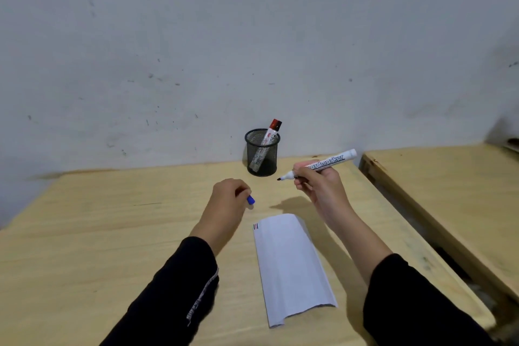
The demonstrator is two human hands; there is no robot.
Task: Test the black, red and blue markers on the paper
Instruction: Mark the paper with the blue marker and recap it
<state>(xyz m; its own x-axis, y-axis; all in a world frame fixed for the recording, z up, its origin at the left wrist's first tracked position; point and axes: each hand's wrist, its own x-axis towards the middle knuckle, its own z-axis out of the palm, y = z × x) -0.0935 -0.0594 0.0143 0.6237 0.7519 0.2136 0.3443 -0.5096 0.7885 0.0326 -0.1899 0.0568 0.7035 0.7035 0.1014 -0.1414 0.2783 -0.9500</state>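
Observation:
My right hand (317,182) holds an uncapped white marker (325,163) in the air, its dark tip pointing left toward the cup. A blue cap (250,200) sticks out of my left hand (229,199), which is closed around it above the table. The folded white paper (289,264) lies below both hands, with short black, red and blue strokes (256,226) at its top left corner. A red-capped marker (270,135) stands tilted in the black mesh cup (262,153). I cannot make out a separate black marker.
The wooden table (112,219) meets a grey wall at the back. A second wooden table (449,191) stands to the right, across a narrow gap. The mesh cup sits at the back edge, just beyond the marker tip.

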